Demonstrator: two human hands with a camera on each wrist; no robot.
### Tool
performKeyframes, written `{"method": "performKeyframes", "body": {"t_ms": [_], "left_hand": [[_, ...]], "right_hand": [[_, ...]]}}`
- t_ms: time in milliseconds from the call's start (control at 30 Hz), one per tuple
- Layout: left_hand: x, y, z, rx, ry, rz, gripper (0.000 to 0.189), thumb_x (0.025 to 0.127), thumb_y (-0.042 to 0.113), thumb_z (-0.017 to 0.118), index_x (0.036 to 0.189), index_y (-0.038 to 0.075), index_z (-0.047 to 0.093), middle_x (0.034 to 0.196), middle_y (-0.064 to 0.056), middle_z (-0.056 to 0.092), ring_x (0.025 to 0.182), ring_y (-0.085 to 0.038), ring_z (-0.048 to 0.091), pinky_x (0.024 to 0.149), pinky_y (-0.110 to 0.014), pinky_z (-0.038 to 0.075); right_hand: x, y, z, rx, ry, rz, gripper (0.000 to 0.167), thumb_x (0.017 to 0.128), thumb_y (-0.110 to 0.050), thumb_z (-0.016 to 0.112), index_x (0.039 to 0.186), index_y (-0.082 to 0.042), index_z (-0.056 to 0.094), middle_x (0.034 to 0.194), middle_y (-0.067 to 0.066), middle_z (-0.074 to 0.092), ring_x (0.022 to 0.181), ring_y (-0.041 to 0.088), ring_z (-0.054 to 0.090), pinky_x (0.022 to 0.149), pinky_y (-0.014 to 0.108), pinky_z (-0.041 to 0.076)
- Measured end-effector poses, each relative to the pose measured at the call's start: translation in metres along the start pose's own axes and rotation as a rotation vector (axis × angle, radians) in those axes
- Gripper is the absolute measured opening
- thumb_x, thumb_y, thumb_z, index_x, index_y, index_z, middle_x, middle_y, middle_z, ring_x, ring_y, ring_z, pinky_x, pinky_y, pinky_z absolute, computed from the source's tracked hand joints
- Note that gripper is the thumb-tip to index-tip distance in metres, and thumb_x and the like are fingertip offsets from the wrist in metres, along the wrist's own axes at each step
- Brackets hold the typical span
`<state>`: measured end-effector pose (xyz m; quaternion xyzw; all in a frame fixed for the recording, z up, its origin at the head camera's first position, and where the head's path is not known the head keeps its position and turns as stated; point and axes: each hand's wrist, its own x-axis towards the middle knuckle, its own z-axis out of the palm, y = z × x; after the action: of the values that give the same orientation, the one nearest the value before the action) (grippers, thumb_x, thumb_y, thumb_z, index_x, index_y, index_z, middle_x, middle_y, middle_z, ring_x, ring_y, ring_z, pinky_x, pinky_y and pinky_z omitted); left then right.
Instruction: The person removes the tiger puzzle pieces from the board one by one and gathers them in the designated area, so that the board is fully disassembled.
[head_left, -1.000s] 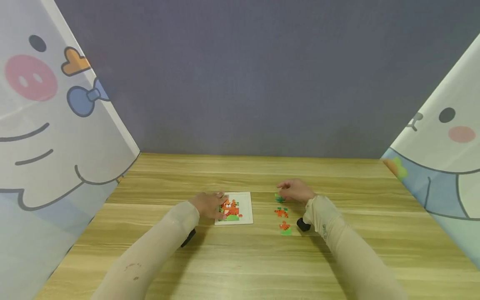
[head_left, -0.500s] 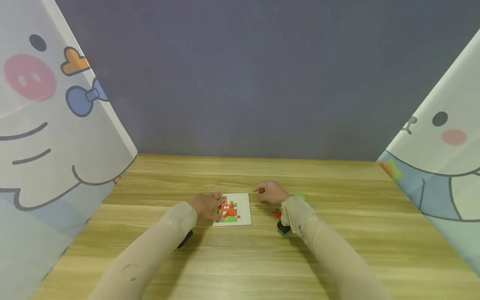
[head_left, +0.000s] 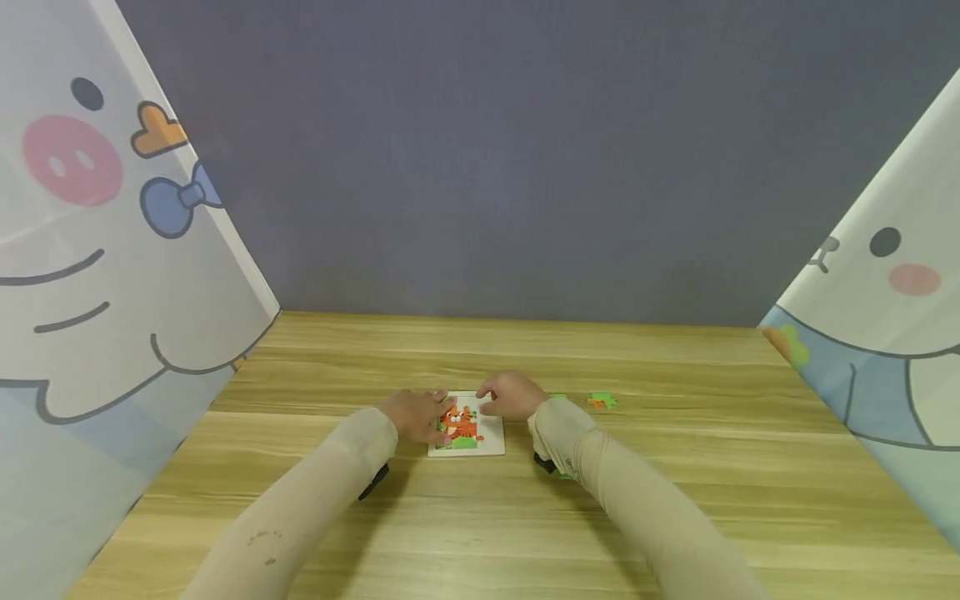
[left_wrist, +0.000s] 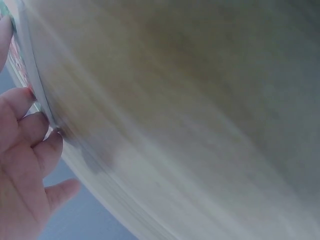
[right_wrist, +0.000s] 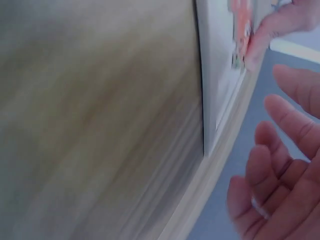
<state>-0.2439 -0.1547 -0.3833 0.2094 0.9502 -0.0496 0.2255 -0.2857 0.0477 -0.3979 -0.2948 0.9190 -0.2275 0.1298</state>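
A white-framed tiger puzzle board (head_left: 491, 440) lies on the table, partly filled with orange and green pieces. My left hand (head_left: 415, 415) rests on its left side, fingers spread over the edge and picture. Above the board's right part is my right hand (head_left: 514, 396), thumb and index finger apart; I see nothing between them. The right wrist view shows this right hand (right_wrist: 285, 155) with loosely bent fingers beside the frame, nothing visible in it. To the right lies a loose green and orange puzzle piece (head_left: 602, 401). My right wrist and sleeve partly hide other pieces.
The wooden table (head_left: 465, 533) reaches back to a grey wall (head_left: 480, 167). Cartoon-printed panels stand at the left (head_left: 82, 242) and right (head_left: 888, 333). A black wrist device (head_left: 545, 463) hangs under my right sleeve near the hidden pieces.
My right hand has moved left from the loose pieces to over the board's right side. A piece hidden under it earlier now shows. My left hand has stayed on the board.
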Motion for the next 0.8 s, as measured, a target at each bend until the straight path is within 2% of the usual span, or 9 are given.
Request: {"method": "performKeyframes", "body": {"t_ms": [300,433,567,800], "left_hand": [[0.003,0.001,0.003,0.024,-0.005,-0.004,0.078,0.096,0.056,0.057,0.158,0.016,0.032,0.163,-0.006,0.026,0.146,-0.025,0.034,0.114,-0.052,0.033],[0.003,0.001,0.004,0.029,-0.001,-0.011,0.078,0.095,0.057,0.058,0.157,0.017,0.034,0.163,-0.005,0.027,0.146,-0.023,0.035,0.113,-0.051,0.034],[0.004,0.0,0.003,0.031,-0.008,-0.017,0.078,0.095,0.057,0.058,0.157,0.018,0.033,0.164,-0.004,0.026,0.146,-0.022,0.034,0.114,-0.05,0.033],[0.006,-0.002,0.003,0.044,-0.009,-0.008,0.08,0.095,0.059,0.056,0.158,0.017,0.031,0.164,-0.005,0.026,0.146,-0.023,0.034,0.114,-0.052,0.034]], "right_hand": [[0.003,-0.017,0.006,-0.062,-0.083,0.068,0.032,0.09,-0.019,0.072,0.12,-0.007,0.072,0.092,0.0,0.068,0.078,0.013,0.058,0.07,0.031,0.051],[0.002,-0.024,0.009,-0.075,-0.111,0.105,0.037,0.091,-0.022,0.073,0.126,-0.009,0.069,0.116,0.005,0.071,0.103,0.02,0.065,0.088,0.038,0.054],[0.001,-0.028,0.011,-0.087,-0.132,0.135,0.04,0.093,-0.025,0.071,0.13,-0.011,0.067,0.132,0.006,0.065,0.122,0.025,0.06,0.1,0.044,0.05],[0.001,-0.033,0.012,-0.126,-0.127,0.136,0.042,0.093,-0.026,0.071,0.131,-0.01,0.066,0.13,0.005,0.066,0.119,0.023,0.062,0.097,0.041,0.052]]}}
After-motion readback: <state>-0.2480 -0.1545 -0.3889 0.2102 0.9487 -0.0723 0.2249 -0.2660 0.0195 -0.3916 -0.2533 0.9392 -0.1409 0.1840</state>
